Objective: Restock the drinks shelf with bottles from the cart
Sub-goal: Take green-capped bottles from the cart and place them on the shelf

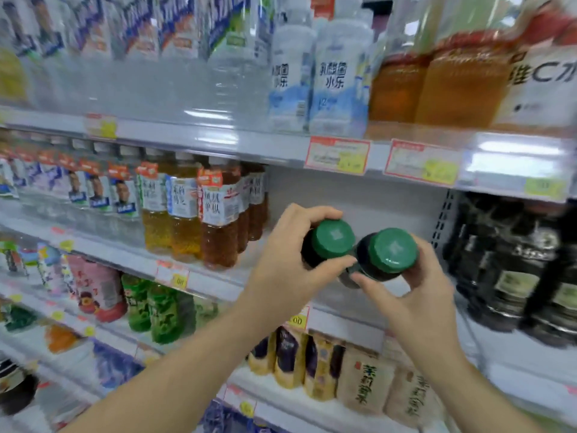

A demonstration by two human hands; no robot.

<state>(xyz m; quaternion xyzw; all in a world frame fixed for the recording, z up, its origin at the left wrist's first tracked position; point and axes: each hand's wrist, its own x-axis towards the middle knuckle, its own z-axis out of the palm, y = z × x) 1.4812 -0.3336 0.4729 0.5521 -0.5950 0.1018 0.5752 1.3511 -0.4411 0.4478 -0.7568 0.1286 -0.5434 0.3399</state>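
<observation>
I hold two dark bottles with green caps side by side in front of the middle shelf. My left hand [290, 260] grips the left bottle [332, 240] around its neck, fingers over the top and thumb below. My right hand [409, 292] grips the right bottle [392, 248] from below and behind. Both bottles hang over a bare gap of the middle shelf [352, 320], between amber tea bottles [218, 220] on the left and dark bottles [512, 276] on the right. The cart is out of view.
The upper shelf carries water bottles [218, 57], white drink bottles [337, 82] and orange tea bottles [452, 85]. The lower shelf holds green bottles [159, 310] and beige-labelled tea bottles [365, 379]. Price tags [337, 154] line the shelf edges.
</observation>
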